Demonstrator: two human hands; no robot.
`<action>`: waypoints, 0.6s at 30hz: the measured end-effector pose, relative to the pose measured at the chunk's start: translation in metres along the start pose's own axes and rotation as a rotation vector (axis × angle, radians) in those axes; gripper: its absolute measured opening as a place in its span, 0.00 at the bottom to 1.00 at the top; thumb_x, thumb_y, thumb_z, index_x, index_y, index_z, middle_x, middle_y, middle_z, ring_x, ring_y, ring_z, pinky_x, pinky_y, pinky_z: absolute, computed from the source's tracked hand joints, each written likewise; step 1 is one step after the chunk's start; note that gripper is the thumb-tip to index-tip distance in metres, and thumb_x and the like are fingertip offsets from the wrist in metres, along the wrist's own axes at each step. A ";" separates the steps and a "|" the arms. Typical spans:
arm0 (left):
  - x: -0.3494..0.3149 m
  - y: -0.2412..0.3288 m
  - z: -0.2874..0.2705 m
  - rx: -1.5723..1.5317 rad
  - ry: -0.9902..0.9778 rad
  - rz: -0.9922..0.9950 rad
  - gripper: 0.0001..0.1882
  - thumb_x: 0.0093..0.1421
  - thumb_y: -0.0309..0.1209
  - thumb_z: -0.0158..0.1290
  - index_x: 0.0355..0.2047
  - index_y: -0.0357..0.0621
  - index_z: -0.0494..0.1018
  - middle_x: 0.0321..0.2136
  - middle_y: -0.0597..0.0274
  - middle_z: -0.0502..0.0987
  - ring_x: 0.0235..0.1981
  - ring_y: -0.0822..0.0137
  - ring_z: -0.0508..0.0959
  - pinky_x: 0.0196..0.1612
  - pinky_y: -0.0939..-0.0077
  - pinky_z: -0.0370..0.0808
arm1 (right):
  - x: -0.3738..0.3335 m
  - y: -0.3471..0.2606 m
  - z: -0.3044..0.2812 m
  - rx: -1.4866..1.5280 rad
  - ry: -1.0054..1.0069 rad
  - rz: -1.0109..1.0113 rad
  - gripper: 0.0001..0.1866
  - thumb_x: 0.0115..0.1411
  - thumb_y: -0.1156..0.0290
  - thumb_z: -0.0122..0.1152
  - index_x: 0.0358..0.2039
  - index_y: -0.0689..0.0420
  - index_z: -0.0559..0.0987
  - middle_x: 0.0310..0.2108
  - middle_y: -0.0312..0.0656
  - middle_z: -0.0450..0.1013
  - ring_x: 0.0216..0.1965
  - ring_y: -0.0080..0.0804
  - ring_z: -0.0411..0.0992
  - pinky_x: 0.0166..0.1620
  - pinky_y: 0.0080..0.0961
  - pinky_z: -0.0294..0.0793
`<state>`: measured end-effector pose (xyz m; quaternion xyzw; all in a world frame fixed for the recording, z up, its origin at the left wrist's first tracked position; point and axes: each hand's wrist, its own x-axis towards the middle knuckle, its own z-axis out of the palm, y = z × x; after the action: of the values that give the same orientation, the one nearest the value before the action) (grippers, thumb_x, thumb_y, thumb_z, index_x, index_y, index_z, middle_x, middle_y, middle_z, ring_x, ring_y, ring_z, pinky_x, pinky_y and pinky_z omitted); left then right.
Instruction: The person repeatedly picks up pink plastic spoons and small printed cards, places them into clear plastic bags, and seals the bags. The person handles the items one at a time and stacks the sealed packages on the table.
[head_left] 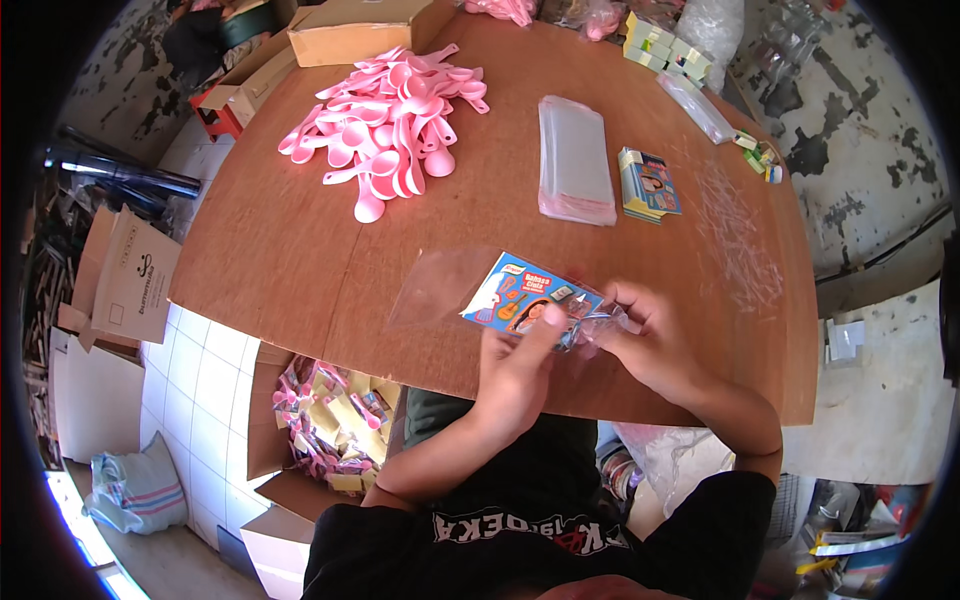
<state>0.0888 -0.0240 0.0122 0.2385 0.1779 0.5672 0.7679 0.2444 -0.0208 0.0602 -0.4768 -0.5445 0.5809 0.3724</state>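
1. Brown hardboard covers the table [300, 250], which stands on a white tiled floor among cardboard boxes, beside a stained, flaking wall.
2. Both hands work at the near edge of the table, over a clear plastic sleeve [450, 285] that holds a blue printed card [525, 300].
3. The sleeve's long axis runs left to right, dipping slightly toward the right; its empty end points left toward the middle of the table, and the card sits in the right part.
4. The left hand [515, 375] pinches the sleeve and card from below, thumb pressed on the card's face.
5. The right hand [650, 340] is closed on the crumpled right end of the sleeve, fingers curled around it.
6. The card's right end is hidden under the fingers and wrinkled plastic, so what lies inside there cannot be made out.
7. A heap of pink plastic spoons [395, 130] lies on the far side of the table.
8. A stack of clear sleeves [573, 160] lies just beside a small stack of printed cards [648, 185], well apart from the hands.
9. An open box of packed items [335, 420] sits on the floor below the table's near edge, partly cut off by the tabletop.
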 end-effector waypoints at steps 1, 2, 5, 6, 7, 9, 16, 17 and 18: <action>0.000 0.007 0.003 -0.041 -0.004 0.064 0.16 0.66 0.32 0.51 0.50 0.37 0.69 0.48 0.55 0.75 0.45 0.68 0.78 0.46 0.72 0.76 | -0.001 0.001 -0.002 -0.009 -0.005 -0.011 0.06 0.61 0.74 0.60 0.35 0.63 0.75 0.28 0.36 0.74 0.31 0.18 0.73 0.36 0.19 0.75; 0.000 0.010 0.004 -0.082 -0.009 0.127 0.16 0.66 0.33 0.50 0.50 0.36 0.68 0.48 0.54 0.75 0.45 0.66 0.78 0.46 0.70 0.77 | -0.002 0.003 -0.003 -0.009 -0.002 -0.011 0.06 0.61 0.74 0.60 0.35 0.63 0.75 0.28 0.36 0.74 0.31 0.18 0.73 0.36 0.19 0.75; 0.000 0.009 0.003 -0.059 0.048 0.155 0.17 0.67 0.35 0.49 0.50 0.36 0.68 0.49 0.51 0.75 0.46 0.62 0.78 0.48 0.67 0.77 | -0.002 0.003 -0.002 -0.014 -0.019 -0.010 0.05 0.61 0.75 0.59 0.34 0.63 0.75 0.29 0.36 0.74 0.31 0.19 0.73 0.35 0.19 0.75; 0.000 0.007 0.005 -0.066 0.053 0.128 0.17 0.67 0.35 0.49 0.50 0.36 0.68 0.50 0.51 0.74 0.48 0.62 0.77 0.50 0.66 0.75 | -0.002 -0.001 0.002 0.015 -0.012 0.003 0.05 0.62 0.75 0.59 0.34 0.63 0.74 0.30 0.37 0.74 0.31 0.19 0.73 0.36 0.20 0.75; 0.000 0.005 0.006 -0.066 0.053 0.128 0.17 0.67 0.35 0.49 0.50 0.36 0.68 0.50 0.51 0.74 0.48 0.62 0.77 0.50 0.66 0.75 | -0.002 -0.003 0.005 0.042 -0.002 0.015 0.05 0.62 0.75 0.59 0.35 0.63 0.74 0.31 0.38 0.74 0.32 0.20 0.74 0.37 0.21 0.76; -0.001 0.001 0.008 -0.102 0.102 0.082 0.17 0.67 0.35 0.49 0.50 0.36 0.68 0.51 0.51 0.74 0.50 0.63 0.75 0.54 0.65 0.73 | -0.001 0.000 0.006 0.000 0.009 -0.037 0.05 0.62 0.74 0.59 0.34 0.62 0.74 0.32 0.38 0.74 0.33 0.20 0.74 0.36 0.21 0.76; 0.001 0.005 0.005 -0.143 0.120 -0.003 0.17 0.66 0.34 0.49 0.52 0.39 0.67 0.54 0.52 0.72 0.52 0.65 0.74 0.57 0.67 0.69 | 0.002 -0.002 0.017 0.010 0.161 -0.166 0.07 0.62 0.76 0.58 0.39 0.65 0.75 0.32 0.39 0.75 0.35 0.20 0.74 0.39 0.19 0.76; 0.001 0.005 0.004 -0.144 0.120 -0.002 0.17 0.66 0.34 0.49 0.52 0.39 0.67 0.54 0.52 0.72 0.52 0.65 0.74 0.57 0.67 0.69 | 0.003 -0.001 0.015 0.009 0.160 -0.166 0.07 0.62 0.76 0.58 0.39 0.65 0.75 0.32 0.39 0.75 0.35 0.20 0.74 0.39 0.19 0.76; 0.002 0.003 0.003 -0.133 0.108 -0.011 0.17 0.66 0.34 0.49 0.52 0.39 0.67 0.54 0.52 0.71 0.51 0.65 0.74 0.56 0.66 0.70 | 0.003 0.001 0.013 -0.005 0.130 -0.102 0.06 0.62 0.76 0.58 0.38 0.64 0.75 0.32 0.39 0.75 0.33 0.19 0.74 0.35 0.19 0.75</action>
<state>0.0883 -0.0221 0.0168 0.1550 0.1821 0.5855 0.7746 0.2318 -0.0220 0.0578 -0.4861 -0.5441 0.5279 0.4347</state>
